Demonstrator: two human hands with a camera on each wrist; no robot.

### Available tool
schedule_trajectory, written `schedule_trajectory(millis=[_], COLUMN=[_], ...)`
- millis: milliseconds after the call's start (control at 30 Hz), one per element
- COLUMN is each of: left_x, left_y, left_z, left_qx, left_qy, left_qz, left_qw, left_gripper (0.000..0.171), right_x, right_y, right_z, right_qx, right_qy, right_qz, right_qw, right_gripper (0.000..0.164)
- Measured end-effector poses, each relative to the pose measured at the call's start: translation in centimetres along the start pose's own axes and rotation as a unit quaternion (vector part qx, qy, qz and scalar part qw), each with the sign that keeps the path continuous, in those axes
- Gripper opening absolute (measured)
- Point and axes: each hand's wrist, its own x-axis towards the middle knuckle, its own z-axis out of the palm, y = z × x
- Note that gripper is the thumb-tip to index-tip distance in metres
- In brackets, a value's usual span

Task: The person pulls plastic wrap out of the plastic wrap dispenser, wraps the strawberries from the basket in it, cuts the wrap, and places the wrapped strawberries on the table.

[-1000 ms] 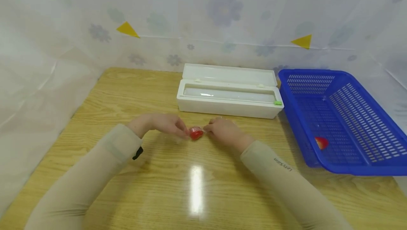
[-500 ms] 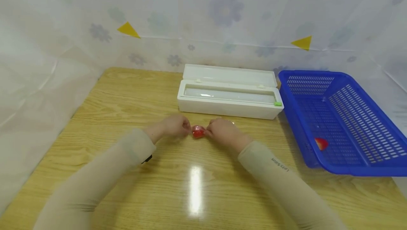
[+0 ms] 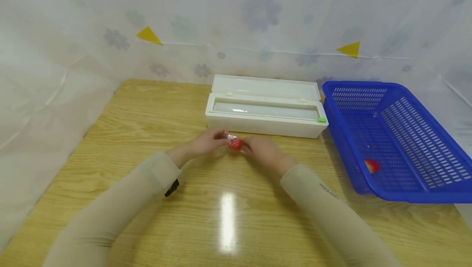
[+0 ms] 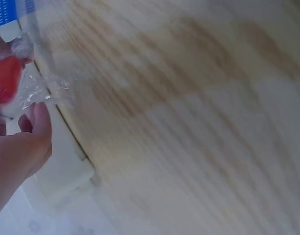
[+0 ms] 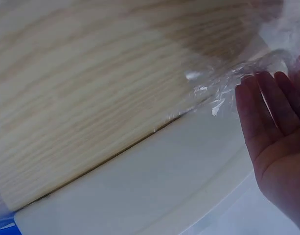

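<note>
Red item [image 3: 235,144] is mid-frame in head view, btwn both hands, w/ clear film [image 4: 47,88] around it. L hand [image 3: 204,143] is on its left, R hand [image 3: 264,152] on its right; item fills the gap btwn the 2 grips, right at the fingertips. L grip clamped: thumb & fingers pinch film just beside item. R grip also clamped on film at item's right edge; outer fingers fairly straight in R wrist view.

Head view: item looks near round, can't read long axis there. L wrist view: item at upper left, partly cut by frame edge, longer than wide; broad end up, narrower end down-left, long axis steep w/ slight lean.

White box [image 3: 262,125], lid [image 3: 265,87] up & roll [image 3: 273,111] inside, upper ctr behind hands. Blue basket [image 3: 424,197] at right, red piece [image 3: 372,165] inside. All on wooden counter [image 3: 166,234].
</note>
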Motion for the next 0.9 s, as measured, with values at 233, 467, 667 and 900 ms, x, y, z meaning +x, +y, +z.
schedule_trajectory(millis=[233, 467, 667, 900], left_x=[0.5, 1.0, 1.3, 1.8], left_y=[0.7, 2.2, 3.1, 3.7], left_z=[1.5, 2.9, 3.3, 3.3], left_qx=[-0.218, -0.388, -0.433, -0.445], left_qy=[0.047, 0.081, 0.108, 0.134], left_qz=[-0.023, -0.049, -0.045, -0.073], left_qw=[0.9745, 0.9170, 0.8937, 0.8823], left_gripper=[0.020, 0.026, 0.049, 0.066], right_x=[-0.8, -1.5, -1.7, -1.9], right_y=[-0.4, -1.0, -1.4, -0.9], right_z=[-1.2, -2.3, -2.2, -2.0], right_qx=[0.027, 0.057, 0.083, 0.177], right_qy=[0.035, 0.066, 0.088, 0.061], right_qz=[0.038, 0.083, 0.079, 0.079], right_qw=[0.998, 0.993, 0.990, 0.979], right_gripper=[0.022, 0.022, 0.019, 0.028])
